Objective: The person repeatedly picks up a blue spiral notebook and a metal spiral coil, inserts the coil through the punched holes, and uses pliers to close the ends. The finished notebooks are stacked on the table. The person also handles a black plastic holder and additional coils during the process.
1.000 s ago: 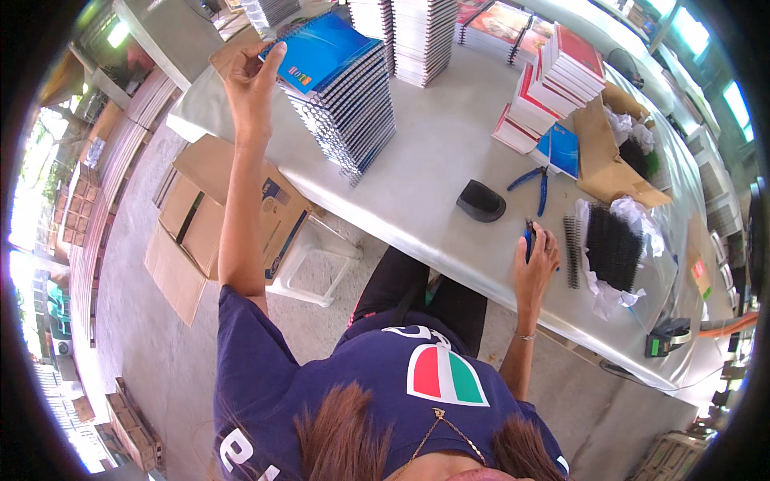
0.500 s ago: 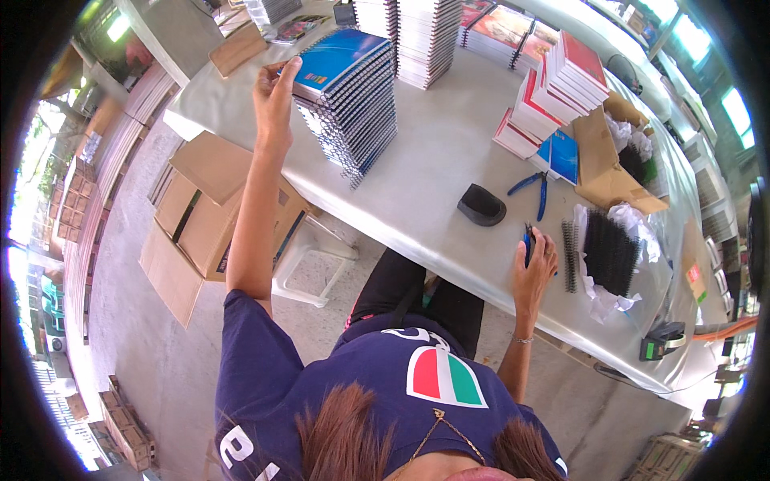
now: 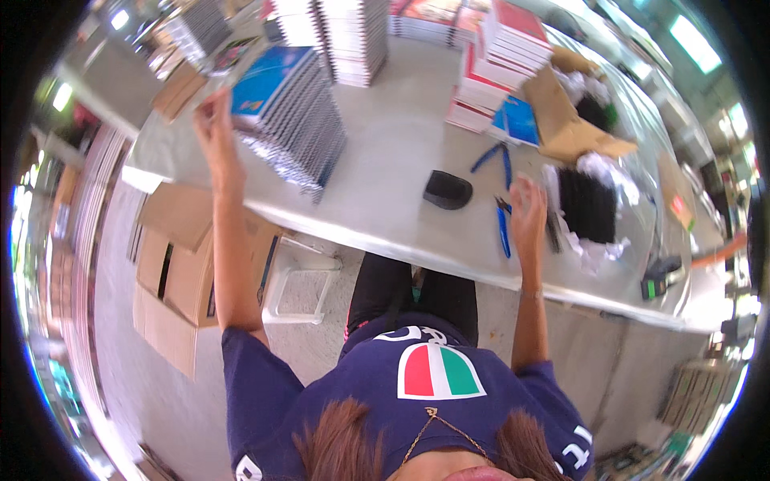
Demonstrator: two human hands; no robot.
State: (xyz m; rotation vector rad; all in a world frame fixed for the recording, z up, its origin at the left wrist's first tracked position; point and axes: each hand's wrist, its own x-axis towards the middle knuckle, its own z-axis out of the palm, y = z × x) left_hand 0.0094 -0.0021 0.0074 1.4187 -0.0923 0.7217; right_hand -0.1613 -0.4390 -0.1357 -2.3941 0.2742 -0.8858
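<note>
Right hand [image 3: 528, 210] lifted off blue-handled pliers [image 3: 503, 228] since earlier.

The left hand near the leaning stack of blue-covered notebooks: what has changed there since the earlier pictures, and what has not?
The left hand has slid from above the blue cover of the leaning stack of spiral notebooks to its left side, holding nothing clearly visible. The right hand stays at the blue-handled pliers; the black oval object has not moved.
</note>
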